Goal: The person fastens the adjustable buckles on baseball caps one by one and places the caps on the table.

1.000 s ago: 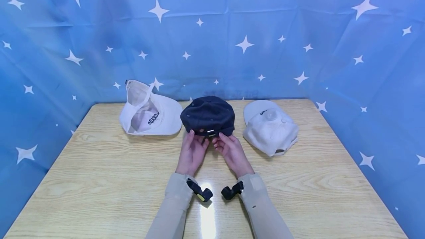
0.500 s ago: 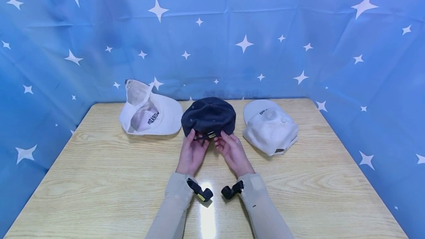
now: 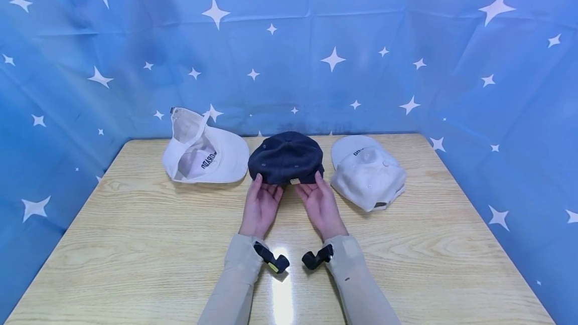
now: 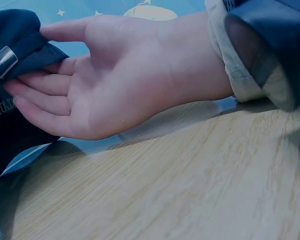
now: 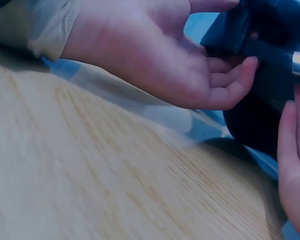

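Note:
A dark navy baseball cap [image 3: 286, 157] is between my two hands at the table's back middle, crown up and strap side towards me. My left hand [image 3: 262, 209] holds its back edge on the left, thumb on the outside and fingers underneath. On the right, my right hand [image 3: 321, 209] grips the same edge, thumb outside and fingers curled below. A metal buckle [image 4: 3, 62] shows on the strap between the hands. In the right wrist view the cap's underside [image 5: 255, 117] is dark, and the fingertips of my left hand [image 5: 296, 165] reach in from the right.
To the left a white cap [image 3: 230, 157] lies with its inside showing, its brim beside the navy cap. Another white cap [image 3: 368, 179] sits crown up on the right. The wooden table [image 3: 135, 255] ends at a blue star-patterned cloth [image 3: 289, 64] behind.
The navy cap has shifted slightly right and its back edge has turned down. My right hand has moved outward to the right along that edge; my left hand has barely moved.

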Tool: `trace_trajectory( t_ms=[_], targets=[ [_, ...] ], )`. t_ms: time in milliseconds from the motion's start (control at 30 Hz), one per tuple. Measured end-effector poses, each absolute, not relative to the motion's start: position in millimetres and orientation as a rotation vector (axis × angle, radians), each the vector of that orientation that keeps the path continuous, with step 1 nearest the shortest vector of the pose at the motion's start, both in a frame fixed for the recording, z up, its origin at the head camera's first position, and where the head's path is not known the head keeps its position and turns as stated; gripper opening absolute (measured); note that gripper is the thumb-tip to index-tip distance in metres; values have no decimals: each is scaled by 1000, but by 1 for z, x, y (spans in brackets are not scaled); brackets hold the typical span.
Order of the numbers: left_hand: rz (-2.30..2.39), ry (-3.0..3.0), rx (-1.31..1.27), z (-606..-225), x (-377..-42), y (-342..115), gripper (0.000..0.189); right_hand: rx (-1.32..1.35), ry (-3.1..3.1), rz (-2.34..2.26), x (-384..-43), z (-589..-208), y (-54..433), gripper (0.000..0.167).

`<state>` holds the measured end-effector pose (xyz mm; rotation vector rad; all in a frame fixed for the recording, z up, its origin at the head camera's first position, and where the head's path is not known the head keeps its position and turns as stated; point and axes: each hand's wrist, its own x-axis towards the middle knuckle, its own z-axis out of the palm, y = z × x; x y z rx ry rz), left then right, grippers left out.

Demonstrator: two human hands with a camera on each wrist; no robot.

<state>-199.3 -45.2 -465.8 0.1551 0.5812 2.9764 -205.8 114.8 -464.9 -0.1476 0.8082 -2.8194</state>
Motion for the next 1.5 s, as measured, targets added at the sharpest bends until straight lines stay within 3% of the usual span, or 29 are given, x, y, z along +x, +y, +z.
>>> trace_trajectory(
  t_ms=[133, 367, 900, 1267, 1500],
  targets=[
    [2980, 594, 195, -466, -200, -44, 18, -148, 714, -2854, -207, -465, 116, 33],
    [2980, 594, 193, -465, -201, -42, 39, -161, 687, -2899, -206, -467, 117, 19],
    [2919, 726, 79, -466, -200, -41, 38, 107, 799, -2947, -205, -464, 117, 9],
    [2907, 841, 116, -467, -201, -40, 52, 133, 922, -2965, -208, -465, 115, 30],
    [2924, 871, 112, -466, -203, -39, 54, 124, 1019, -2990, -208, -464, 115, 63]
  ],
)
